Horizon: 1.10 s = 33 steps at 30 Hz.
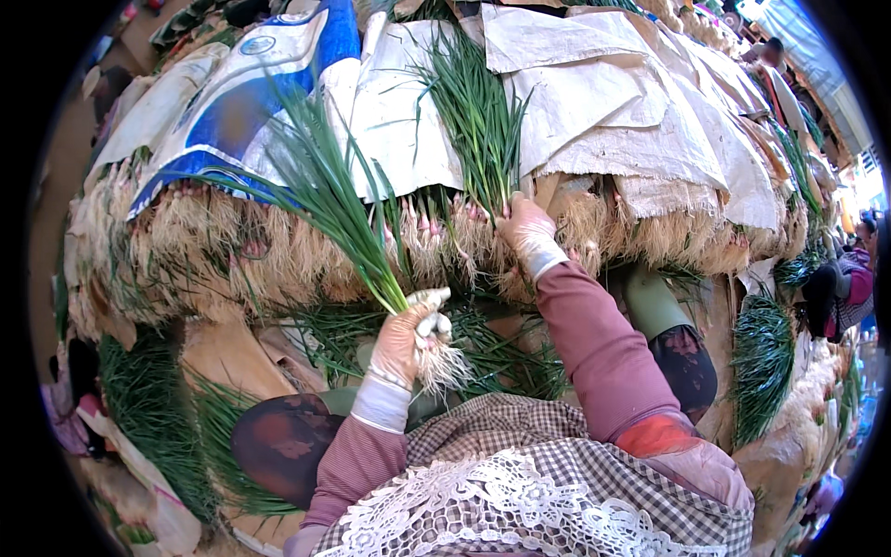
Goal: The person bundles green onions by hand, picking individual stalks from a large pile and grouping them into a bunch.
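Observation:
My left hand [405, 343], in a thin glove with a white wrist wrap, is closed around a bunch of spring onions [339, 200]. Their long green leaves fan up and to the left, while the white stringy roots [444, 369] hang below my fingers. My right hand [527, 228], also gloved, reaches to the front of the big pile. Its fingers pinch the lower stems of more spring onions [478, 130], which lie on the white cloth with their leaves pointing away. Small pinkish bulbs [426, 224] show beside that hand; its fingertips are partly hidden.
Roots [306, 260] form the pile's front edge. White cloth sheets [580, 93] and a blue-and-white sack [251, 111] cover its top. Cut green leaves [148, 418] lie on the ground at left, with another bundle [763, 362] at right. A person [840, 288] is at far right.

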### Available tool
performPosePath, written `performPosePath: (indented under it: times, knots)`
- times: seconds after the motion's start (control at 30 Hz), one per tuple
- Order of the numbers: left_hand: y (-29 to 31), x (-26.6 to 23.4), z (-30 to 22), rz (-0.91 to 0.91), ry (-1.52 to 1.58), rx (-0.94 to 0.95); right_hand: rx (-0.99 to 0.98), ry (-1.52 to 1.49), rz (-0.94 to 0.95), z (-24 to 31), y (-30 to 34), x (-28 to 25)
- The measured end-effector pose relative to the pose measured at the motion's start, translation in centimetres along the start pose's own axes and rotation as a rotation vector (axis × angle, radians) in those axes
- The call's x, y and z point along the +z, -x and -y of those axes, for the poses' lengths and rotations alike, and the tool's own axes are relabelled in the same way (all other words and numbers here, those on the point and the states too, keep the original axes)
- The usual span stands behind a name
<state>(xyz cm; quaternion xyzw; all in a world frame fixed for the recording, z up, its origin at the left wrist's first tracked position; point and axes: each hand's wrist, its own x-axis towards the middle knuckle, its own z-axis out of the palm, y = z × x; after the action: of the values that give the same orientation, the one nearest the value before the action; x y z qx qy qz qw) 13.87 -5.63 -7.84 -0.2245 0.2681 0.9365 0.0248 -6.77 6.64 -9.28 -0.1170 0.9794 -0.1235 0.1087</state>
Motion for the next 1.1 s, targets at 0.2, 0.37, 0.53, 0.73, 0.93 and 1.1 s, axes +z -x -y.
performPosePath:
  times: [0.2, 0.37, 0.53, 0.73, 0.93, 1.1]
  knots:
    - [-0.9, -2.5, 0.6, -0.107, 0.085, 0.019, -0.114, -0.788, 0.293, 1.7, 2.2, -5.1]
    - [-1.8, -0.5, 2.3, -0.192, -0.073, 0.076, -0.525, -0.368, 0.205, 1.7, 10.0, 0.0]
    - [-1.8, -2.8, 3.3, -0.115, -0.111, 0.019, -0.589, -0.465, 0.720, -0.7, 9.9, 3.2]
    - [-0.6, -1.9, 3.7, 0.114, 0.121, -0.051, 0.017, -1.521, 0.768, 3.4, 10.0, 2.9]
    - [1.4, 1.7, 1.8, 0.141, -0.068, 0.147, -0.342, 0.458, 0.886, 0.5, 8.6, 8.6]
    - [-0.6, -1.9, 2.0, -0.127, -0.195, 0.216, -0.189, -0.075, 0.176, 1.5, 5.3, 1.1]
